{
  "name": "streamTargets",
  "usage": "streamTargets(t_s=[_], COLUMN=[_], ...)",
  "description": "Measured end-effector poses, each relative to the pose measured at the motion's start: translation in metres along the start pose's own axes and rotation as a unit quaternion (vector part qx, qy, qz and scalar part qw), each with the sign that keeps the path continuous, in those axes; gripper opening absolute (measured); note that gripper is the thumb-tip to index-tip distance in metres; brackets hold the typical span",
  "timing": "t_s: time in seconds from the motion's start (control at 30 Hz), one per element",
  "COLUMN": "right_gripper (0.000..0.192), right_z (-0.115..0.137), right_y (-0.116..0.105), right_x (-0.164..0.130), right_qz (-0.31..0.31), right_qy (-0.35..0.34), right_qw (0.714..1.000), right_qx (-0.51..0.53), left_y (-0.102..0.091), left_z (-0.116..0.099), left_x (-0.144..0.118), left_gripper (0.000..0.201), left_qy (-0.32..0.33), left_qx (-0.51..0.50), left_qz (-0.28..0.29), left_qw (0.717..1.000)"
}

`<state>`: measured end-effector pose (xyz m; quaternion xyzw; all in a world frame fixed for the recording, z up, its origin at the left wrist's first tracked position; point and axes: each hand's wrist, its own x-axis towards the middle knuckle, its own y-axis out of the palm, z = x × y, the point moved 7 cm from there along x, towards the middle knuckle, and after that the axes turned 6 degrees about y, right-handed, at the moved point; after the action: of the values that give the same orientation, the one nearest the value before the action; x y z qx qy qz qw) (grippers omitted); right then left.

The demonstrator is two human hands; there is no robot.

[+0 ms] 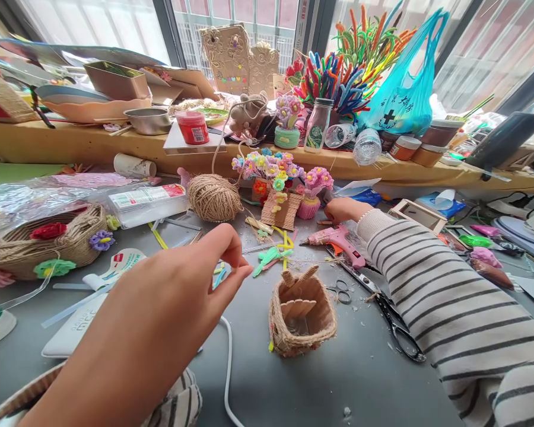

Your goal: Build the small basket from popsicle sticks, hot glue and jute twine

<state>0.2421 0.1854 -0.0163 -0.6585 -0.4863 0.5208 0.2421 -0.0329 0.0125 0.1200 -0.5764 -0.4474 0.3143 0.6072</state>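
Observation:
My left hand hangs over the table at centre left, thumb and forefinger pinched together; whatever may be between them is too small to see. Farther off, my right hand is low at the tabletop beside the pink crocheted flower pot. Its fingers are curled in, and what they hold, if anything, is hidden. Between the hands stands a small twine-wrapped basket, with a row of flat wooden sticks inside. A pink glue gun lies just in front of my right hand.
Black-handled scissors and small scissors lie right of the basket. A twine ball sits behind my left hand. A white cable crosses the table front. The crowded ledge holds a glass bottle and blue plastic bag.

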Motion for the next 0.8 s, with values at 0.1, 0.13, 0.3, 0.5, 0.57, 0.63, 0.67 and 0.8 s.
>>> streamTargets(t_s=[0.1,0.13,0.3,0.5,0.57,0.63,0.67,0.8], right_gripper=[0.031,0.031,0.03,0.03,0.03,0.03,0.03,0.03], right_z=[-0.001,-0.001,-0.002,-0.006,-0.007,-0.008,-0.007,-0.003], right_y=[0.001,0.001,0.001,0.001,0.0,-0.001,-0.003,-0.011], right_x=[-0.001,-0.002,-0.003,-0.002,-0.003,-0.005,-0.006,-0.013], right_qz=[-0.007,-0.009,-0.017,-0.022,-0.029,-0.04,-0.045,-0.069], right_qy=[-0.001,-0.002,-0.008,0.009,0.014,0.018,0.019,0.021], right_qw=[1.0,1.0,1.0,1.0,0.999,0.999,0.999,0.997], right_qx=[-0.002,-0.004,-0.002,0.004,0.007,0.01,0.01,0.012], left_y=[0.004,0.006,0.016,0.042,0.049,0.054,0.056,0.056], left_z=[0.002,0.002,-0.009,-0.029,-0.03,-0.031,-0.033,-0.036], left_x=[0.001,0.001,0.007,0.02,0.022,0.023,0.023,0.022], left_gripper=[0.016,0.015,0.014,0.026,0.023,0.024,0.025,0.022], left_qy=[0.016,0.021,0.058,0.081,0.068,0.063,0.066,0.072], left_qx=[-0.005,-0.007,-0.061,-0.089,-0.076,-0.068,-0.067,-0.063], left_qz=[0.003,0.004,0.003,0.091,0.129,0.158,0.164,0.162], left_qw=[1.0,1.0,0.996,0.988,0.986,0.983,0.982,0.982])
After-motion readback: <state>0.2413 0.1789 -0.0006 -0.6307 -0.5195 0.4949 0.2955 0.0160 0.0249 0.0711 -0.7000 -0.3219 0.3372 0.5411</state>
